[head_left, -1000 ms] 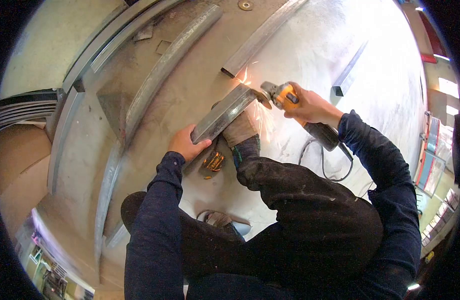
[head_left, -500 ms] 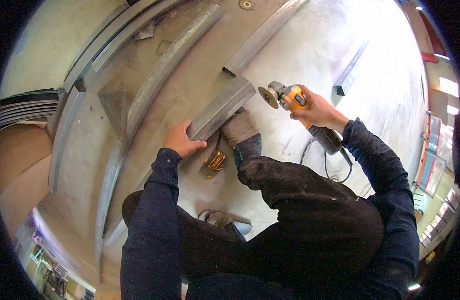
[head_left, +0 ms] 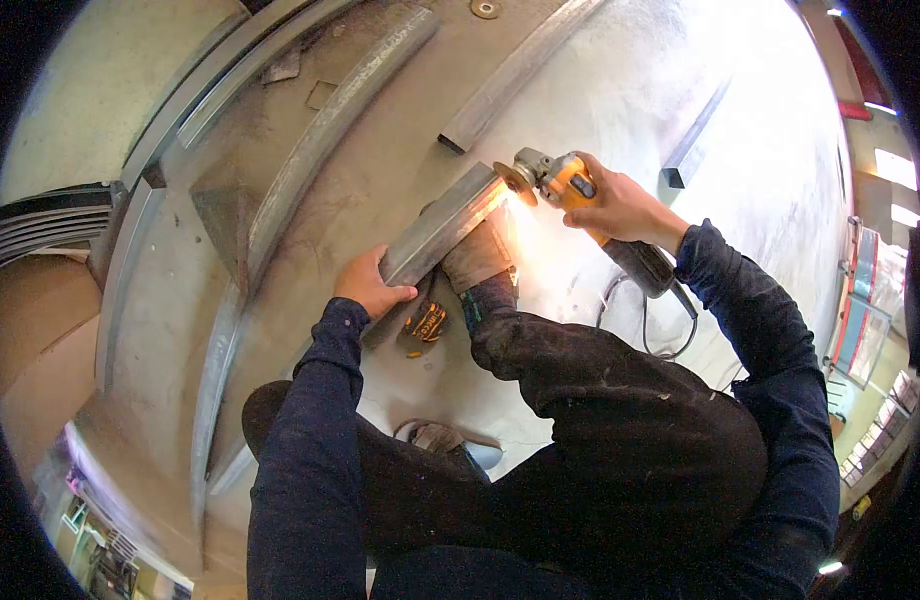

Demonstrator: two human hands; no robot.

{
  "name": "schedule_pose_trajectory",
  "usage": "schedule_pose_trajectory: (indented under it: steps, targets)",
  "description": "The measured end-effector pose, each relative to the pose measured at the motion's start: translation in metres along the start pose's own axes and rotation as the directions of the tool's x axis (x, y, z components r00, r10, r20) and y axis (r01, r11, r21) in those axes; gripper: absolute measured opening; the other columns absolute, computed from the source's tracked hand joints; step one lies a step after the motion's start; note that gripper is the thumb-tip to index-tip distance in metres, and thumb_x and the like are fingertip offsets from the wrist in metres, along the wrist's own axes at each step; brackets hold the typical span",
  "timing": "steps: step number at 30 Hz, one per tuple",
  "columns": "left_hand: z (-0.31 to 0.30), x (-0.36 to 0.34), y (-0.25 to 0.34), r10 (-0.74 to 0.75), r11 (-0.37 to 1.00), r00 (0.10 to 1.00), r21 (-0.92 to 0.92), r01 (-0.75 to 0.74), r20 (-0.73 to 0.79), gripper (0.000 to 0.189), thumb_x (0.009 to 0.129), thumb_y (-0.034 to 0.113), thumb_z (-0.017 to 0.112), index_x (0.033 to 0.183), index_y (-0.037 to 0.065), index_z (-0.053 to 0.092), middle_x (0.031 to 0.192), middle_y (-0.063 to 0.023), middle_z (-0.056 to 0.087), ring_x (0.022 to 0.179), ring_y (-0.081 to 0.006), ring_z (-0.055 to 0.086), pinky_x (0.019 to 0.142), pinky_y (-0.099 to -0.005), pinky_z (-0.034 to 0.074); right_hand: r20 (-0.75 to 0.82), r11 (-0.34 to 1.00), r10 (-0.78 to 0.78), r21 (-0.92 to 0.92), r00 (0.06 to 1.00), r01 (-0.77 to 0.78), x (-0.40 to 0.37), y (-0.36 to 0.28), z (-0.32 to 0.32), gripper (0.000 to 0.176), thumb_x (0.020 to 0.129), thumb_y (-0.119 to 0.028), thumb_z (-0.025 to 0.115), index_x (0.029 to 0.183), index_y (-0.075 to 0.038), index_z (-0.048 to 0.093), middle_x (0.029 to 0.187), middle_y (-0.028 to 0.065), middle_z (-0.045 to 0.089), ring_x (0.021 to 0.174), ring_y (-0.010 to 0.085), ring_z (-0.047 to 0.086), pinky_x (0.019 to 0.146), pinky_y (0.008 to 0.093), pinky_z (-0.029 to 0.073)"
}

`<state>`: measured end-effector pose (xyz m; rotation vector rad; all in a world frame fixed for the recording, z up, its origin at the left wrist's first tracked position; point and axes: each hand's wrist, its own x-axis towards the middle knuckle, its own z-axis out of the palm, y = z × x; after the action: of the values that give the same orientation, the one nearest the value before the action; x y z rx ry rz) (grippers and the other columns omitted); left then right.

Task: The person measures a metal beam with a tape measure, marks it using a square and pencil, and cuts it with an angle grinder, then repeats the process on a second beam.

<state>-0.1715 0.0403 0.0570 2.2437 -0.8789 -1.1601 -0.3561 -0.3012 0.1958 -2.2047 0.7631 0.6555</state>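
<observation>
My left hand (head_left: 372, 284) is closed around the near end of a short square metal tube (head_left: 442, 226), which slants up and to the right over my shoe (head_left: 478, 255). In my right hand (head_left: 620, 206) is a yellow and black angle grinder (head_left: 572, 184), gripped around its body. Its disc (head_left: 515, 184) touches the far end of the tube, and bright orange sparks (head_left: 525, 225) spray down from the contact. The grinder's cord (head_left: 644, 325) loops on the floor below my right wrist. My fingertips under the tube are hidden.
A black and orange tool or battery (head_left: 425, 322) lies beside my foot. Long metal tubes (head_left: 315, 145) stretch along the floor at left, with another tube (head_left: 520, 75) ahead. A short tube offcut (head_left: 692, 145) lies at right, and a loose disc (head_left: 485, 9) at the top.
My right hand has brought the grinder left and up until its disc meets the tube's end. Sparks have appeared. My left hand keeps its hold, the tube shifting only slightly.
</observation>
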Motion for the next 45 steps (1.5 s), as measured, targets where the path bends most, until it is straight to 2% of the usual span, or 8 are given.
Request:
schedule_pose_trajectory:
  steps: [20,24,26,27,30,38,42,45]
  targets:
    - [0.000,0.004,-0.003,-0.020,1.000,0.999,-0.009,0.020,0.048,0.079,0.060,0.035,0.090,0.125,-0.001,0.061,0.114,-0.0228,0.068,0.108,-0.0357,0.066,0.095,-0.0408,0.051,0.077,0.997,0.070,-0.029,0.995,-0.068,-0.007,0.037,0.022,0.084,0.081,-0.033,0.079,0.146,-0.004,0.034,0.103,0.0237,0.069,0.091,0.0327,0.070,0.078,0.0400,0.056]
    - [-0.003,-0.010,0.005,0.011,0.996,1.000,0.091,-0.009,-0.020,0.081,0.064,0.034,0.088,0.130,0.000,0.056,0.119,-0.0229,0.065,0.111,-0.0377,0.063,0.096,-0.0437,0.050,-0.070,0.944,0.057,0.329,0.996,-0.031,-0.011,0.081,0.045,0.060,0.097,-0.040,0.064,0.140,-0.004,0.043,0.108,0.0138,0.066,0.088,0.0225,0.067,0.076,0.0350,0.056]
    - [-0.006,-0.018,0.010,-0.025,0.981,0.986,0.186,0.055,-0.162,0.079,0.067,0.031,0.087,0.131,0.002,0.050,0.122,-0.0232,0.062,0.114,-0.0397,0.060,0.096,-0.0462,0.049,-0.002,0.620,0.174,0.777,0.985,-0.108,-0.007,0.094,0.048,0.053,0.106,-0.048,0.044,0.135,-0.004,0.047,0.100,0.0087,0.063,0.081,0.0183,0.065,0.072,0.0338,0.057]
    - [-0.010,-0.020,0.011,-0.016,0.980,0.986,0.193,0.048,-0.166,0.079,0.067,0.031,0.087,0.131,0.002,0.050,0.122,-0.0232,0.062,0.114,-0.0397,0.060,0.096,-0.0462,0.049,0.024,0.556,0.205,0.820,0.979,-0.136,-0.014,0.083,0.044,0.062,0.105,-0.058,0.031,0.130,-0.005,0.050,0.095,0.0065,0.061,0.076,0.0163,0.064,0.069,0.0345,0.058]
    - [-0.015,-0.020,0.005,-0.161,0.955,0.968,0.218,0.202,-0.193,0.072,0.070,0.024,0.086,0.128,0.004,0.048,0.124,-0.0236,0.059,0.116,-0.0413,0.057,0.096,-0.0476,0.048,0.045,0.344,0.205,0.932,0.978,-0.115,-0.003,0.107,0.053,0.069,0.100,-0.065,0.033,0.130,-0.006,0.051,0.097,0.0074,0.062,0.075,0.0170,0.065,0.067,0.0351,0.060]
    - [-0.011,-0.026,-0.044,-0.119,0.915,0.853,0.278,0.294,-0.509,0.070,0.067,0.018,0.088,0.124,0.007,0.048,0.122,-0.0221,0.056,0.116,-0.0428,0.055,0.097,-0.0480,0.046,-0.113,0.222,0.370,0.975,0.922,0.030,-0.016,0.115,0.068,0.069,0.096,-0.067,0.048,0.117,-0.001,0.055,0.085,0.0105,0.065,0.071,0.0215,0.068,0.067,0.0346,0.060]
    - [-0.030,-0.032,-0.027,-0.268,0.874,0.886,0.291,0.389,-0.378,0.074,0.067,0.021,0.088,0.127,0.006,0.048,0.124,-0.0248,0.055,0.119,-0.0421,0.054,0.099,-0.0479,0.046,-0.195,0.306,0.361,0.949,0.912,0.082,-0.030,0.127,0.079,0.049,0.089,-0.038,0.069,0.117,-0.001,0.053,0.089,0.0102,0.065,0.074,0.0195,0.067,0.067,0.0335,0.058]
    - [-0.042,-0.041,-0.033,-0.324,0.842,0.898,0.341,0.418,-0.299,0.081,0.069,0.027,0.088,0.133,0.003,0.045,0.131,-0.0254,0.054,0.121,-0.0406,0.054,0.101,-0.0468,0.046,-0.071,0.111,0.452,0.994,0.889,0.023,-0.043,0.148,0.099,0.044,0.087,-0.030,0.069,0.116,-0.001,0.053,0.089,0.0099,0.064,0.071,0.0205,0.067,0.066,0.0341,0.058]
